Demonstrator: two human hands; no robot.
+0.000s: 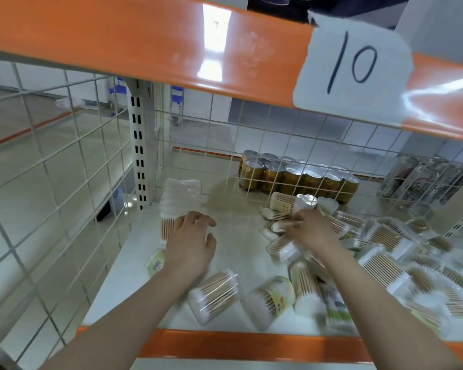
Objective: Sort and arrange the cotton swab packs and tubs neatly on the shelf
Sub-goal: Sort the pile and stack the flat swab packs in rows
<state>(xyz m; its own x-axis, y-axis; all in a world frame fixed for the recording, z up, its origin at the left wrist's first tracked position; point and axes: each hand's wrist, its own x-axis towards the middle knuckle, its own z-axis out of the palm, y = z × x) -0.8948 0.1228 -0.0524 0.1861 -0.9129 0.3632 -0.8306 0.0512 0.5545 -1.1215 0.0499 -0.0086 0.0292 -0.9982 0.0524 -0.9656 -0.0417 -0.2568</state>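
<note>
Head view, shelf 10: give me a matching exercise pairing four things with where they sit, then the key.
Things:
1. stack of flat swab packs
2. gold cans
3. left hand
4. paper label marked 10

Places:
A. behind the wire grid at the back
B. on the orange upper shelf edge
C. back left corner of the shelf
D. at the near end of the stack

Pairs: 1-C, 2-A, 3-D, 4-B

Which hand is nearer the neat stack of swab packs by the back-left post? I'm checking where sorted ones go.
Left. The left hand rests at the stack of swab packs; the right hand is across the shelf in the loose pile.
</note>
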